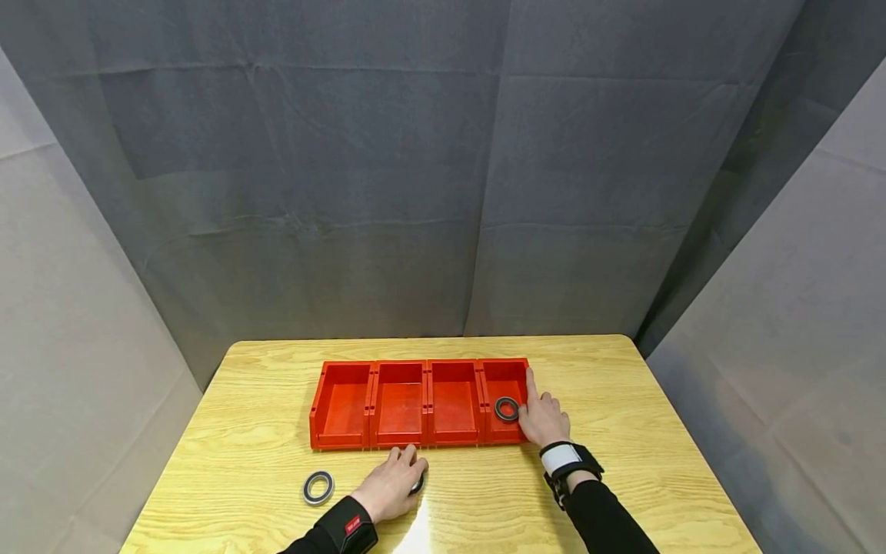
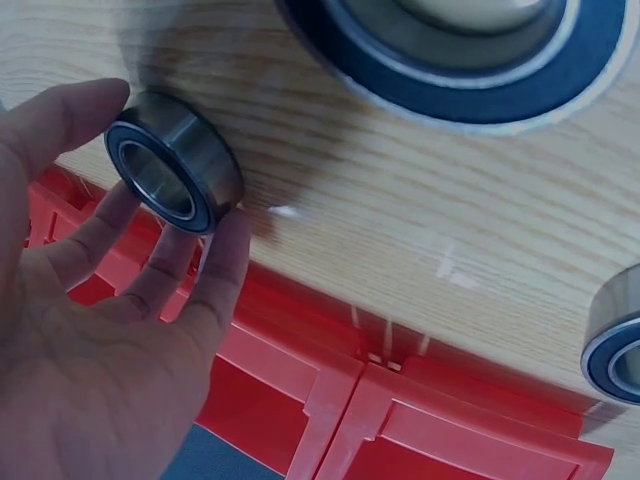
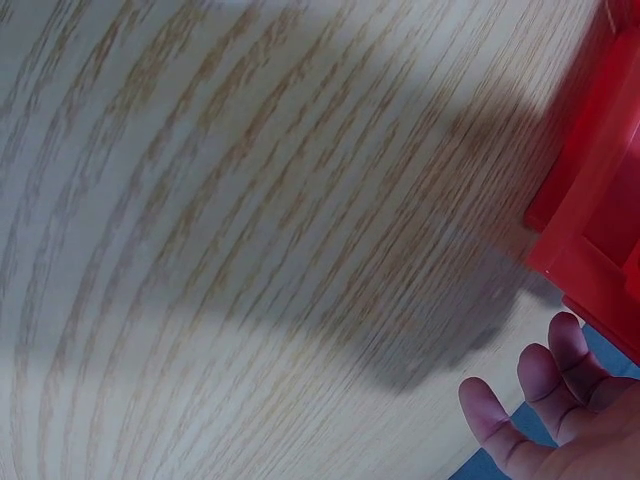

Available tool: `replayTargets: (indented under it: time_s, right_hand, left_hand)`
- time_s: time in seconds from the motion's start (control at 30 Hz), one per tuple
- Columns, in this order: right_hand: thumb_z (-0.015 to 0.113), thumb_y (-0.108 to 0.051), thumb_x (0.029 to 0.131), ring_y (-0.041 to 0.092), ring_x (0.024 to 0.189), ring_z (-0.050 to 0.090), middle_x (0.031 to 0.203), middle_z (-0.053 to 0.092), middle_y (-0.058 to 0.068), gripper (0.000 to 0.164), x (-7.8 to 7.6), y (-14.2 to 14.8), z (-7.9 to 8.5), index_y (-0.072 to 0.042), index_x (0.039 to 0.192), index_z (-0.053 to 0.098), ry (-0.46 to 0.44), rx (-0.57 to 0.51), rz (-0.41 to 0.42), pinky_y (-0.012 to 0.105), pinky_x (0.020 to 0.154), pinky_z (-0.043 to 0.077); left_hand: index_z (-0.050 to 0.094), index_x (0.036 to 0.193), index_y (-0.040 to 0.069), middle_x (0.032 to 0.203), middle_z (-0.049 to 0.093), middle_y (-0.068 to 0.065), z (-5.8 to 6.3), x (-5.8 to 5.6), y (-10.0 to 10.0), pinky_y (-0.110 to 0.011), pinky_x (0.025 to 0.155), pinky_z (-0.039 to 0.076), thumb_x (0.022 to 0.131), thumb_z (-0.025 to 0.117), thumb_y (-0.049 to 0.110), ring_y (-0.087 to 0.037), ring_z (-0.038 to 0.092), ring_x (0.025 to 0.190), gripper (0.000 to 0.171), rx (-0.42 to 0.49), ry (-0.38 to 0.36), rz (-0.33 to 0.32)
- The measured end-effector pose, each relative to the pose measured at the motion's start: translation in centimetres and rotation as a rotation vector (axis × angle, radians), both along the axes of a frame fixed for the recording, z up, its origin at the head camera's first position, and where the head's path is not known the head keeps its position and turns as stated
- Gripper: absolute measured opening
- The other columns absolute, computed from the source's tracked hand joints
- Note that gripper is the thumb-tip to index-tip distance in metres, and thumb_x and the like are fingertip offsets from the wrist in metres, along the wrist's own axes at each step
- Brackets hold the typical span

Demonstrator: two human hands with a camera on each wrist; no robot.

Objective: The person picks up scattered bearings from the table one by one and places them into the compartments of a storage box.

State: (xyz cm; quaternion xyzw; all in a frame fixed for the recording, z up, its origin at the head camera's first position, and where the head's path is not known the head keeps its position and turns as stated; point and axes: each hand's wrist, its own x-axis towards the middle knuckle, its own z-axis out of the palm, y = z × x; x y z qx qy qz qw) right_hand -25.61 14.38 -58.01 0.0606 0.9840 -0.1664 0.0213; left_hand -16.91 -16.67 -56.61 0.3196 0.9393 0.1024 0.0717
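In the left wrist view, my left hand (image 1: 391, 486) pinches a ball bearing (image 2: 172, 163) between thumb and fingertips, tilted on its edge close over the table. That bearing mostly hides behind the fingers in the head view, just in front of the red bin row (image 1: 453, 442). My right hand (image 1: 544, 419) is at the row's right end, index finger extended along the side wall and thumb over the rightmost bin. Beside that thumb, another bearing (image 1: 507, 409) lies in the bin. The right wrist view shows loosely bent fingers (image 3: 545, 390) next to the red wall.
One bearing (image 1: 318, 488) lies flat on the wooden table (image 1: 228, 477), left of my left hand. A further bearing (image 2: 470, 100) looms large at the top of the left wrist view. Grey cloth (image 1: 346, 192) hangs behind the table, with pale panels (image 1: 782, 369) at both sides.
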Motion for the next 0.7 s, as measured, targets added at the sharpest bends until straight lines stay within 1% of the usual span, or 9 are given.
replayTargets:
  time_s: [0.2, 0.47, 0.6, 0.7]
  right_hand:
    - [0.056, -0.022, 0.097, 0.043, 0.098, 0.06, 0.107, 0.06, 0.028, 0.078, -0.06, 0.01, -0.04, -0.016, 0.163, 0.014, -0.003, 0.004, 0.003, 0.058, 0.077, 0.052]
    - [0.056, -0.023, 0.097, 0.043, 0.098, 0.06, 0.107, 0.06, 0.028, 0.078, -0.14, 0.05, -0.21, -0.016, 0.163, 0.013, -0.001, 0.008, 0.002, 0.058, 0.077, 0.052]
    - [0.056, -0.022, 0.097, 0.043, 0.098, 0.06, 0.106, 0.06, 0.028, 0.078, -0.11, 0.07, -0.19, -0.017, 0.163, 0.014, 0.004, -0.001, -0.001, 0.058, 0.076, 0.051]
    - [0.056, -0.022, 0.097, 0.043, 0.098, 0.06, 0.105, 0.06, 0.027, 0.079, -0.07, 0.06, -0.14, -0.017, 0.163, 0.014, 0.004, -0.005, -0.002, 0.058, 0.075, 0.051]
  left_hand:
    - [0.063, 0.107, 0.013, 0.104, 0.052, -0.005, -0.21, 0.02, 0.02, -0.028, 0.066, 0.049, 0.081, 0.082, 0.021, -0.024, 0.05, 0.09, 0.033, -0.008, 0.02, -0.006]
    - [0.063, 0.104, 0.013, 0.103, 0.053, -0.006, -0.35, 0.1, 0.07, -0.027, 0.063, 0.048, 0.079, 0.084, 0.021, -0.023, 0.049, 0.086, 0.033, 0.003, 0.063, -0.012]
    - [0.062, 0.101, 0.013, 0.102, 0.053, -0.007, -0.61, 0.1, 0.12, -0.027, 0.061, 0.047, 0.076, 0.085, 0.019, -0.023, 0.049, 0.085, 0.034, 0.005, 0.082, -0.01]
    - [0.062, 0.099, 0.013, 0.103, 0.054, -0.007, -0.84, 0.09, 0.13, -0.026, 0.06, 0.047, 0.077, 0.084, 0.02, -0.022, 0.049, 0.085, 0.033, -0.006, 0.097, -0.011]
